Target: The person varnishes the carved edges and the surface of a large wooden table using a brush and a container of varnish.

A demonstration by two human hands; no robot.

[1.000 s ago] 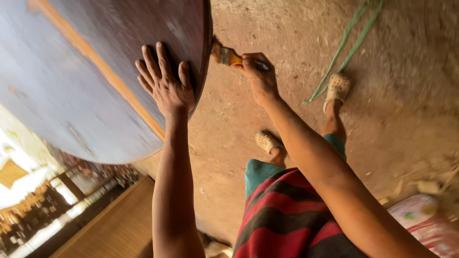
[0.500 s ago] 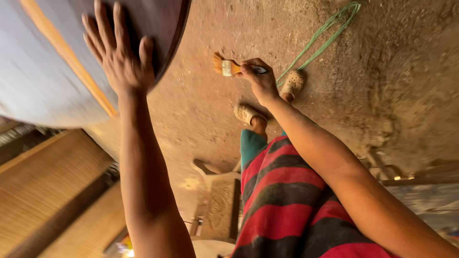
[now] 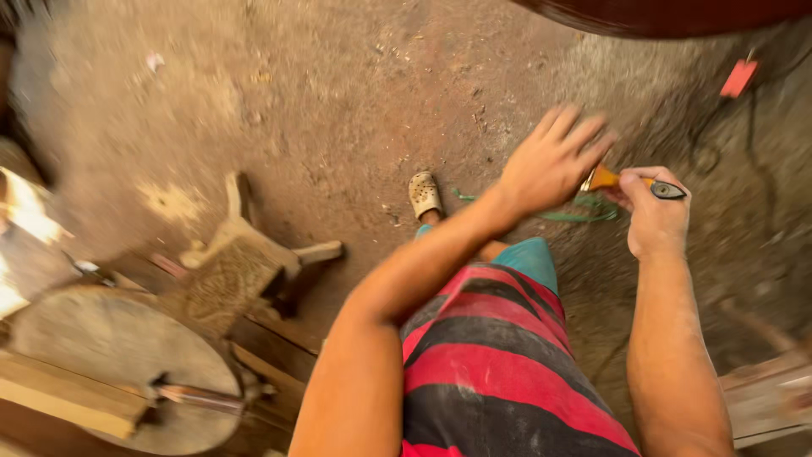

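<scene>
Hands over dirt floor (image 3: pixel 296 101), one brush between them.
Right hand (image 3: pixel 653 216) grips the single brush (image 3: pixel 602 178); left hand (image 3: pixel 548 161), fingers spread, touches its bristle end. One sandal (image 3: pixel 425 194), one stool (image 3: pixel 241 262) below.

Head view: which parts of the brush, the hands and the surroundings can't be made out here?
- Paintbrush: bristles hidden behind the left hand in the head view.
- Left-hand fingers: motion-blurred, so contact with the brush is unclear.
- Right hand: grips the handle, whose end it covers.
- Dark curved object: cut off by the top edge.
- Round wooden piece: blurred, lower left.
- Second foot: hidden under the striped shorts.
</scene>
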